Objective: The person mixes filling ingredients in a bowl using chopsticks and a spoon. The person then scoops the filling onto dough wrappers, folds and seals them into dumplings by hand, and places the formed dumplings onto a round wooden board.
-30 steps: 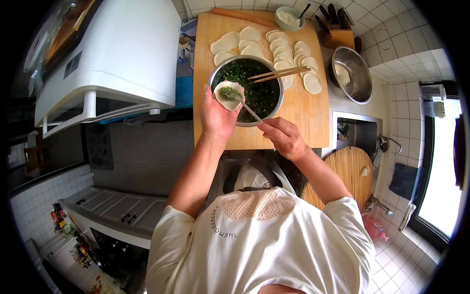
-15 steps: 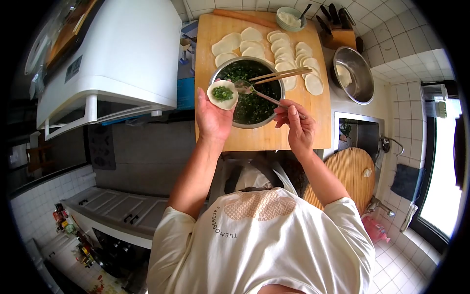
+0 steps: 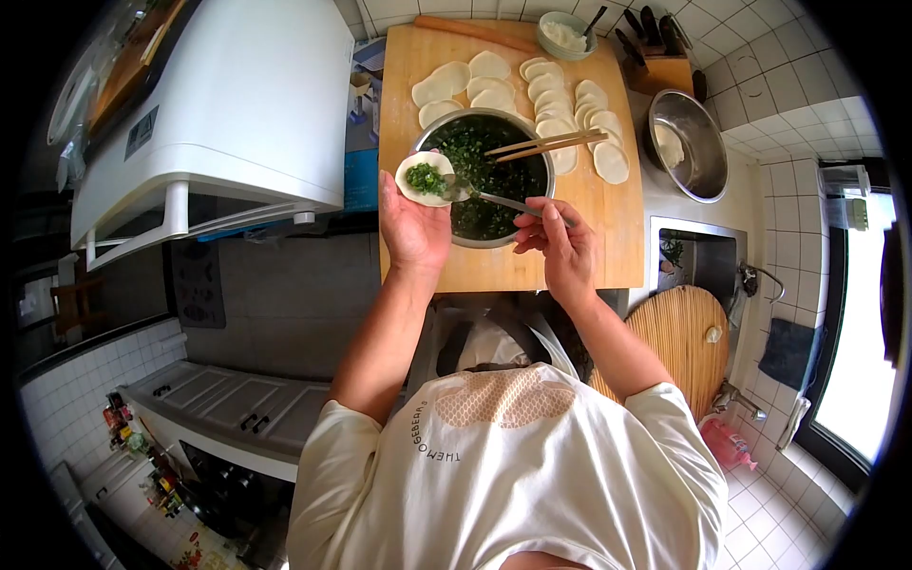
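Observation:
A round dumpling wrapper [image 3: 410, 192] rests on the palm and fingers of my left hand [image 3: 415, 231], with a mound of chopped green filling [image 3: 425, 179] on it. My right hand [image 3: 560, 242] grips the handle of a metal spoon [image 3: 508, 201]. The spoon's bowl is at the right edge of the wrapper, beside the filling; I cannot tell whether they touch. Behind both hands stands a steel bowl [image 3: 548, 202] holding more green filling. A pair of chopsticks [image 3: 546, 145] lies across its right rim, tips inside.
The wooden board [image 3: 589, 271] carries rows of flat wrappers [image 3: 549, 90] behind the bowl. At the back are a rolling pin [image 3: 465, 32], a small bowl [image 3: 567, 47] and a knife block [image 3: 658, 71]. On the right, a steel basin [image 3: 712, 171] holds dough [image 3: 669, 147], near the sink [image 3: 708, 249].
My right hand has moved slightly left and down, bringing the spoon lower along the wrapper's right edge. The wrapper has shifted a little left, and the filling on it looks fuller.

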Motion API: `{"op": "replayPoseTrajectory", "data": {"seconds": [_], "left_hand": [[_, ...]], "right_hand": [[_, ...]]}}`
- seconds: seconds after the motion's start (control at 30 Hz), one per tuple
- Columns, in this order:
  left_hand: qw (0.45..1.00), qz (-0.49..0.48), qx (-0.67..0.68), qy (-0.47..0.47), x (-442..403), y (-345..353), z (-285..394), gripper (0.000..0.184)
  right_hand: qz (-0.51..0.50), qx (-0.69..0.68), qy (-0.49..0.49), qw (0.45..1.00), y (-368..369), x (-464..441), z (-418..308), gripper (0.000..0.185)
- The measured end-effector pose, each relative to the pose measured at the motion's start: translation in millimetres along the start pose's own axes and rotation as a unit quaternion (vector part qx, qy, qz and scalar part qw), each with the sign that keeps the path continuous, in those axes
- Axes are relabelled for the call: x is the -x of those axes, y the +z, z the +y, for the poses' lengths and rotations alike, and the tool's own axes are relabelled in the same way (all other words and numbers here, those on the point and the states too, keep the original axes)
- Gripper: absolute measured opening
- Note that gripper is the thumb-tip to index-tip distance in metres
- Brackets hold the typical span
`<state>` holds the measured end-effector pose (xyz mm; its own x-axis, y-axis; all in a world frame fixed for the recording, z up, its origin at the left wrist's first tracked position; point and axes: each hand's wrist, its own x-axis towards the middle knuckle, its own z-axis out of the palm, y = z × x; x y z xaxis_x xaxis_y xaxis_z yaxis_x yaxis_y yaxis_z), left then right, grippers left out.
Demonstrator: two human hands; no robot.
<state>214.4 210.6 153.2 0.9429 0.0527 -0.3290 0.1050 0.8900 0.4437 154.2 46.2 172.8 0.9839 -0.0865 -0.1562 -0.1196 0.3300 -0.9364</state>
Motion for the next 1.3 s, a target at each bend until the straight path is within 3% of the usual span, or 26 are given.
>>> {"op": "replayPoseTrajectory", "data": {"seconds": [0.13,0.33,0.57,0.63,0.67,0.7,0.77,0.8,0.87,1.0,1.07,1.17,1.3], "left_hand": [[1.0,-0.006,0.006,-0.007,1.7,-0.6,1.5,0.05],[0.999,-0.024,0.035,-0.022,1.6,-5.7,1.9,0.05],[0.998,-0.017,0.041,-0.043,0.0,-10.7,3.3,0.052],[0.997,-0.022,0.054,-0.05,1.9,-8.3,5.9,0.052],[0.997,-0.031,0.049,-0.059,4.2,-6.9,7.0,0.049],[0.996,-0.04,0.045,-0.07,7.5,-4.2,7.8,0.046],[0.994,-0.037,0.046,-0.091,12.3,0.8,8.8,0.044],[0.992,-0.032,0.047,-0.11,14.7,2.6,9.9,0.043],[0.991,-0.049,0.044,-0.118,18.9,6.2,10.5,0.041],[0.985,-0.062,0.044,-0.152,27.6,14.7,8.8,0.038],[0.979,-0.073,0.048,-0.184,32.0,14.1,3.1,0.04],[0.972,-0.101,0.043,-0.207,35.2,13.6,-6.8,0.04],[0.974,-0.095,0.027,-0.206,38.6,14.6,-8.9,0.04]], "right_hand": [[0.033,-0.117,0.089,0.989,-7.5,-3.7,6.7,0.028],[0.034,-0.18,0.126,0.975,-15.5,-4.5,8.6,0.026],[0.017,-0.223,0.076,0.972,-32.0,-8.4,-1.7,0.025],[0.042,-0.004,-0.065,0.997,-35.4,-13.3,0.9,0.025],[0.033,0.158,-0.115,0.98,-34.6,-16.1,3.6,0.019],[-0.027,0.361,-0.249,0.898,-38.7,-20.9,6.4,0.015],[-0.119,0.558,-0.347,0.745,-43.6,-28.3,7.7,0.02],[-0.118,0.558,-0.347,0.745,-44.5,-29.1,6.4,0.02],[-0.205,0.621,-0.327,0.682,-44.5,-30.5,0.7,0.028],[-0.217,0.595,-0.349,0.69,-23.2,-18.6,-40.3,0.028],[-0.208,0.514,-0.407,0.726,-5.2,-11.0,-46.8,0.031],[-0.221,0.525,-0.438,0.696,11.0,-15.8,-40.8,0.032],[-0.215,0.52,-0.429,0.707,11.9,-20.3,-35.8,0.025]]}}
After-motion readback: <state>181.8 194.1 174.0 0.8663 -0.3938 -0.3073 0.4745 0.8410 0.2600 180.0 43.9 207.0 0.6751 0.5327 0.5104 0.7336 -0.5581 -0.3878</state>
